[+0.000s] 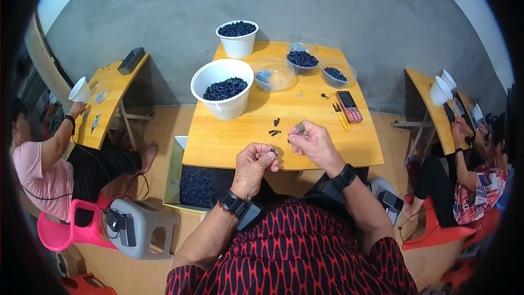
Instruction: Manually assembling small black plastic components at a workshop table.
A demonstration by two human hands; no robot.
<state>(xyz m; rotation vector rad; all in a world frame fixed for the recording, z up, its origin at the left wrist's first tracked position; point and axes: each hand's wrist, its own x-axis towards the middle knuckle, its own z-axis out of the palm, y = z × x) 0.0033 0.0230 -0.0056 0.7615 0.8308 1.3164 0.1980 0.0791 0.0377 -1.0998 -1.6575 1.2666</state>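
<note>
Over the near edge of the wooden table [319, 150], my left hand [252, 168] pinches a small black part [272, 151] between thumb and fingertips. My right hand [315, 145] is close beside it on the right, thumb and fingers closed in a pinch. A brownish cover [299, 127] sits on one of its fingertips. Whatever that pinch holds is too small to name. Just beyond my hands, several loose small black pieces [275, 131] lie on the tabletop. Yellow-handled snips [342, 117] and a red keypad phone [350, 107] lie to the right.
White buckets of black pieces, one near [198, 84] and one far [238, 47], stand at left. Clear tubs hold silvery bits [263, 76] and black pieces [303, 59]. A box of black parts [195, 187] is below the table. Co-workers sit left [43, 155] and right [480, 186].
</note>
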